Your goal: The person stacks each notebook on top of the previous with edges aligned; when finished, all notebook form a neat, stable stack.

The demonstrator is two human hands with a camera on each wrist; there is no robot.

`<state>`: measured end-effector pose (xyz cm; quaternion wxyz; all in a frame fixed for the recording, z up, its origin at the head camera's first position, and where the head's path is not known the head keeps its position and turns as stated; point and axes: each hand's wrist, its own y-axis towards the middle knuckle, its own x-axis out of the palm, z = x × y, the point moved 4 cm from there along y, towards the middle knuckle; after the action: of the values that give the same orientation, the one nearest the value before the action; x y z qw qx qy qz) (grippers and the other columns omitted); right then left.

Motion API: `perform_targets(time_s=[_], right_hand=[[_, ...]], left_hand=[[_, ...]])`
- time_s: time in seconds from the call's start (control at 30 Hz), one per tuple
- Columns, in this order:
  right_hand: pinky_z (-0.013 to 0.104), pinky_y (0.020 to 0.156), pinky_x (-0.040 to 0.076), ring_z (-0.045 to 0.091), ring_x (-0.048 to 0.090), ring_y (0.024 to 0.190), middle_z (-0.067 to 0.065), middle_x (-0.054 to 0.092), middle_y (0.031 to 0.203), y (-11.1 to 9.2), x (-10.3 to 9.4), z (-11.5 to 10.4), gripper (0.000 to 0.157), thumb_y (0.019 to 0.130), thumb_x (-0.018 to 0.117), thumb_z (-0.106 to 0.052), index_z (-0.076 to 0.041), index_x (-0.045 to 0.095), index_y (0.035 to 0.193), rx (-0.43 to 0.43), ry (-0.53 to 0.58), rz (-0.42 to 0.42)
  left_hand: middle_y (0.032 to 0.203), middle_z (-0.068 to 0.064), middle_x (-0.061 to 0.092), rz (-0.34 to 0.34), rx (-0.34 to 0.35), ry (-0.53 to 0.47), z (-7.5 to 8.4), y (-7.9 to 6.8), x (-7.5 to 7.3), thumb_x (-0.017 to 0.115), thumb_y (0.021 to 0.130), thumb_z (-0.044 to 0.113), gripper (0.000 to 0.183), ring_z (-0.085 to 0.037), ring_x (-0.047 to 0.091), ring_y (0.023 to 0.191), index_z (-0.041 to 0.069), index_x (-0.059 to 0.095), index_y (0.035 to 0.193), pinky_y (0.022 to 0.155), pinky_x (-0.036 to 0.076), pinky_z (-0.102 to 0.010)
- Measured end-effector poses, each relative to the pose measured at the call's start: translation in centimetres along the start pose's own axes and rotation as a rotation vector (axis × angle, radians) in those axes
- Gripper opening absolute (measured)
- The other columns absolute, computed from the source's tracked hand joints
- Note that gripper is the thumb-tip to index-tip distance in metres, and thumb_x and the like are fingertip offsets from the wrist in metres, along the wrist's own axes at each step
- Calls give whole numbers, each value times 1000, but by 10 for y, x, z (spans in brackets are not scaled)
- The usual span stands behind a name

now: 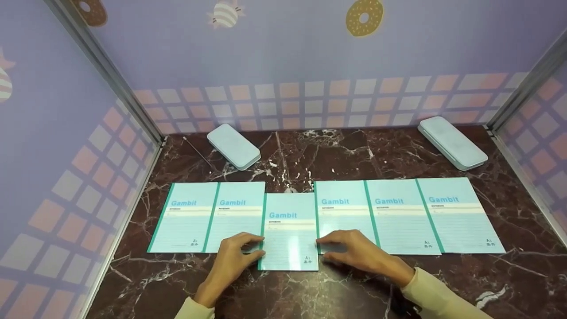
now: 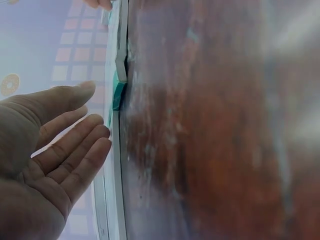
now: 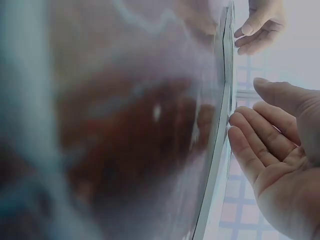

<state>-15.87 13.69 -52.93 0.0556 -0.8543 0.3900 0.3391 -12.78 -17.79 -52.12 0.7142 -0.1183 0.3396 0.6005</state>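
Note:
A pale-blue Gambit notebook [image 1: 290, 237] with a green spine lies flat in the middle of a row, set nearer to me than its neighbours. At its left edge is my left hand [image 1: 232, 257], thumb and fingertips beside the spine. My right hand [image 1: 359, 252] is at the opposite edge, over the lower part of the adjoining notebook [image 1: 341, 195]. In the left wrist view the left fingers [image 2: 82, 160] are fairly straight and hold nothing. The right fingers [image 3: 250, 145] likewise look extended, close to the notebook edge; exact contact is hard to tell.
Matching notebooks lie left [image 1: 188, 226] and right [image 1: 398, 221], [image 1: 460, 221] of the middle one. Behind them on the dark marbled table [image 1: 336, 288] are two pale cases [image 1: 234, 146], [image 1: 454, 144] and a thin stick [image 1: 197, 150]. Patterned walls [image 1: 288, 57] enclose the table.

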Motion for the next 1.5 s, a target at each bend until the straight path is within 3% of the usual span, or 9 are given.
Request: perform_targets(time_s=[0.2,0.37,0.57,0.97,1.07,1.17,1.33,1.5], right_hand=[[39,96,60,24,73,110,7,77,122,-7,4,-7,33,99,79,-14,-3,75,129,-11,3,-4],[40,99,59,24,71,115,6,75,126,-10,8,-10,36,100,77,-17,-4,74,133,17,1,-39],[42,99,58,24,70,114,5,75,126,-11,11,-12,37,100,77,-17,-4,73,134,-2,-42,-43],[41,99,58,22,68,114,5,74,130,-11,13,-13,43,99,78,-18,-4,70,139,-21,-70,-51],[41,98,58,21,68,113,4,74,130,-11,12,-13,43,100,78,-19,-4,70,139,-35,-77,-55],[40,96,58,20,68,112,3,75,128,-11,12,-12,43,99,79,-19,-4,71,138,-35,-73,-52],[38,95,59,18,68,109,3,76,125,-10,13,-13,43,98,79,-18,-4,71,138,-58,-85,-53],[37,92,60,18,68,106,4,76,122,-10,12,-13,43,98,79,-17,-4,71,138,-90,-95,-50]], left_hand=[[96,-11,78,20,-12,-18,2,-8,-2,89,84,0,24,-20,75,77,0,81,106,68,63,-28],[97,-12,77,14,-65,-35,4,-15,-1,89,84,-1,23,-21,76,76,0,81,106,68,63,-25],[91,-7,75,42,-115,2,4,-20,0,89,84,1,20,-19,74,75,3,81,102,67,62,-25],[87,-7,80,67,-131,106,12,-24,2,90,81,0,21,-16,75,71,2,84,101,64,61,-26],[89,-7,81,70,-154,150,15,-25,1,91,81,3,18,-7,64,57,6,86,99,54,52,-22],[91,-7,81,70,-180,159,14,-25,1,91,81,5,17,-4,60,56,9,87,97,52,45,-21],[89,-4,81,55,-256,32,9,-29,1,90,82,8,16,-15,77,77,10,87,98,66,61,-27],[92,-9,80,45,-400,-217,3,-33,0,89,85,7,19,-20,79,84,4,85,103,72,63,-26]])
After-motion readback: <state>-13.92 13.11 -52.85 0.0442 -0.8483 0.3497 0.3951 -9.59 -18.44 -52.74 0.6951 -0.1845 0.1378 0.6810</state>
